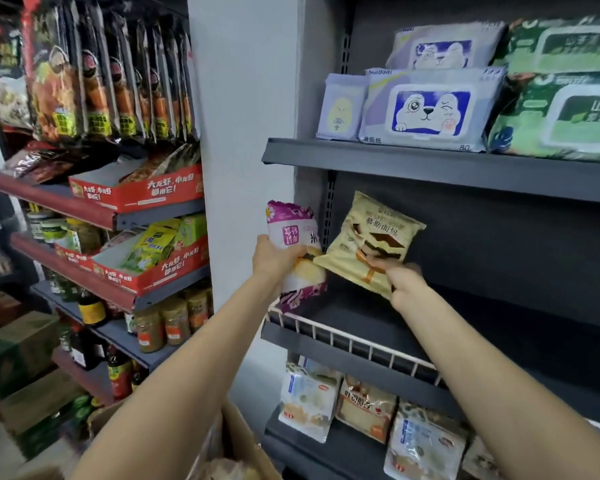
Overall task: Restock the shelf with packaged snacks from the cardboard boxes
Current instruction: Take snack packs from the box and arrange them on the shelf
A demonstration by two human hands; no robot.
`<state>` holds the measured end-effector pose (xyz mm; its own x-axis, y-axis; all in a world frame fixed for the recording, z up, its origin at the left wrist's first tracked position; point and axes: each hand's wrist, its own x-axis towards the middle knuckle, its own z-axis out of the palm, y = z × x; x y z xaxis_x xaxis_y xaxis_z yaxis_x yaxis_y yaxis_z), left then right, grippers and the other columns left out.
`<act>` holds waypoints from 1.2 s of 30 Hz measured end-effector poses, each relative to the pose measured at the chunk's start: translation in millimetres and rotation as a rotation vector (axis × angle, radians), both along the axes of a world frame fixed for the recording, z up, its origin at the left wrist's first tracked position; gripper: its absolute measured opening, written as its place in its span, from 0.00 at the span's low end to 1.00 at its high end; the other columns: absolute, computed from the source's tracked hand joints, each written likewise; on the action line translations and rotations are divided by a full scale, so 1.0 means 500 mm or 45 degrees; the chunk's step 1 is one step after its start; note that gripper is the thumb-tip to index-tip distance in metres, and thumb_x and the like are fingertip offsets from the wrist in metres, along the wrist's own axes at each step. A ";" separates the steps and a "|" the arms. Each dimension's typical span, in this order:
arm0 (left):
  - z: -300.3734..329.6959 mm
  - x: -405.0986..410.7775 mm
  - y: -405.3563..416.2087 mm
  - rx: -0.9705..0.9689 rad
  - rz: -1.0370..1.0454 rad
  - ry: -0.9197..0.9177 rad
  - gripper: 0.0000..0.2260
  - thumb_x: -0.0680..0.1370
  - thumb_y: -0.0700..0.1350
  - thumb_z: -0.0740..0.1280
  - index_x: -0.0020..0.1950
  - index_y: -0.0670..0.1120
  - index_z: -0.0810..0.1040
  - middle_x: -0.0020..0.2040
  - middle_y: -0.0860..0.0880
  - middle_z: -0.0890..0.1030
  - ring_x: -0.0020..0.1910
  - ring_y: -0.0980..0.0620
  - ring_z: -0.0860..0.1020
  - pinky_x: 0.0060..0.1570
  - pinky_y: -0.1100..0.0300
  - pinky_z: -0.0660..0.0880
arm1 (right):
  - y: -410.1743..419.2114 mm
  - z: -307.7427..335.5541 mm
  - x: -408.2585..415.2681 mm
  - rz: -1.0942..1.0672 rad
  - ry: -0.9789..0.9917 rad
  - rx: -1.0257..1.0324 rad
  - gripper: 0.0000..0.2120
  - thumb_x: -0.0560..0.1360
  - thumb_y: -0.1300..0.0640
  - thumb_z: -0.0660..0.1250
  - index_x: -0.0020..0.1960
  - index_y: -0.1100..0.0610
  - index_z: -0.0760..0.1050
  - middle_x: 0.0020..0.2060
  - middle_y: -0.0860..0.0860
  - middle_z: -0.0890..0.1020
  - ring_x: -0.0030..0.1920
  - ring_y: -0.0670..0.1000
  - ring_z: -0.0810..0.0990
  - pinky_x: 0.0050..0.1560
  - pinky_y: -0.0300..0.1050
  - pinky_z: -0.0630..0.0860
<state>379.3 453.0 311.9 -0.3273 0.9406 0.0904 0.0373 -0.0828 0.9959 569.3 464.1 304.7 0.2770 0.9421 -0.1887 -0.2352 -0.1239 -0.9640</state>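
Head view: snack packs (368, 244) in hand (404, 280)

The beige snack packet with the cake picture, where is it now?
In the head view, right of centre: the beige snack packet is held in the right hand, beside the purple-and-white packet, above the dark shelf.

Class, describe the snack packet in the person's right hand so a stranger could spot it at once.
Find the dark grey shelf unit on the right, then its middle shelf with the white wire rail. Above it the right hand holds a cream packet picturing layered cake, unlike the purple-and-white packet in the left hand.
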 end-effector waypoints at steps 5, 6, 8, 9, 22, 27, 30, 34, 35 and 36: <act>-0.006 -0.041 0.055 0.009 -0.006 0.012 0.10 0.69 0.41 0.74 0.46 0.48 0.76 0.50 0.44 0.82 0.49 0.43 0.81 0.53 0.47 0.79 | 0.062 -0.018 0.001 -0.156 -0.289 0.111 0.18 0.72 0.62 0.72 0.59 0.67 0.75 0.56 0.59 0.81 0.55 0.56 0.80 0.54 0.45 0.75; -0.001 -0.046 0.062 0.004 -0.021 0.004 0.11 0.69 0.40 0.73 0.48 0.47 0.76 0.50 0.44 0.82 0.48 0.43 0.81 0.52 0.48 0.80 | 0.076 -0.022 -0.001 -0.163 -0.355 0.138 0.19 0.71 0.61 0.72 0.59 0.65 0.75 0.56 0.59 0.81 0.56 0.57 0.79 0.57 0.47 0.76; 0.005 -0.054 0.077 0.011 -0.068 -0.016 0.11 0.71 0.40 0.73 0.51 0.46 0.76 0.49 0.45 0.82 0.44 0.46 0.81 0.47 0.52 0.80 | 0.116 -0.032 0.000 -0.117 -0.503 0.166 0.28 0.65 0.54 0.76 0.61 0.62 0.73 0.56 0.58 0.81 0.57 0.57 0.79 0.60 0.52 0.76; 0.009 -0.056 0.082 0.018 -0.099 -0.029 0.12 0.71 0.40 0.73 0.52 0.45 0.77 0.49 0.46 0.82 0.42 0.49 0.81 0.44 0.55 0.80 | 0.166 -0.055 0.012 -0.098 -0.562 0.184 0.35 0.59 0.49 0.79 0.61 0.60 0.73 0.56 0.57 0.81 0.56 0.57 0.80 0.59 0.54 0.77; -0.015 -0.111 0.153 0.034 -0.361 -0.082 0.16 0.75 0.41 0.70 0.62 0.44 0.72 0.51 0.47 0.81 0.43 0.52 0.81 0.31 0.65 0.79 | 0.300 -0.060 -0.072 -0.036 -1.046 0.118 0.22 0.75 0.63 0.67 0.66 0.65 0.64 0.63 0.61 0.75 0.64 0.60 0.74 0.58 0.47 0.71; -0.017 -0.108 0.165 0.033 -0.425 -0.029 0.15 0.75 0.40 0.69 0.61 0.44 0.72 0.50 0.49 0.82 0.45 0.50 0.82 0.39 0.60 0.81 | 0.324 -0.079 -0.083 0.081 -1.163 0.038 0.25 0.76 0.60 0.67 0.69 0.64 0.61 0.65 0.61 0.73 0.65 0.60 0.73 0.57 0.46 0.71; -0.015 -0.097 0.165 0.030 -0.434 -0.017 0.16 0.75 0.40 0.69 0.62 0.44 0.72 0.53 0.47 0.81 0.47 0.48 0.82 0.44 0.57 0.81 | 0.326 -0.073 -0.080 0.211 -1.201 -0.026 0.28 0.76 0.57 0.67 0.70 0.64 0.60 0.67 0.60 0.71 0.66 0.60 0.71 0.59 0.46 0.70; -0.012 -0.077 0.167 0.027 -0.418 -0.111 0.18 0.75 0.40 0.69 0.64 0.41 0.71 0.57 0.43 0.80 0.50 0.45 0.81 0.47 0.54 0.81 | 0.300 -0.058 -0.073 0.196 -1.151 -0.103 0.37 0.75 0.46 0.67 0.73 0.64 0.55 0.70 0.63 0.63 0.68 0.62 0.66 0.63 0.51 0.68; -0.012 -0.069 0.167 0.033 -0.416 -0.158 0.18 0.75 0.40 0.69 0.64 0.41 0.71 0.57 0.43 0.80 0.49 0.45 0.81 0.46 0.55 0.81 | 0.287 -0.050 -0.071 0.106 -1.126 -0.074 0.36 0.76 0.45 0.65 0.74 0.63 0.55 0.70 0.63 0.62 0.68 0.63 0.65 0.64 0.52 0.68; -0.010 -0.058 0.167 0.042 -0.416 -0.217 0.18 0.75 0.40 0.69 0.64 0.41 0.72 0.57 0.43 0.81 0.48 0.46 0.82 0.44 0.56 0.81 | 0.268 -0.040 -0.067 0.020 -1.072 -0.021 0.34 0.77 0.45 0.63 0.74 0.61 0.55 0.70 0.63 0.62 0.68 0.63 0.66 0.64 0.52 0.68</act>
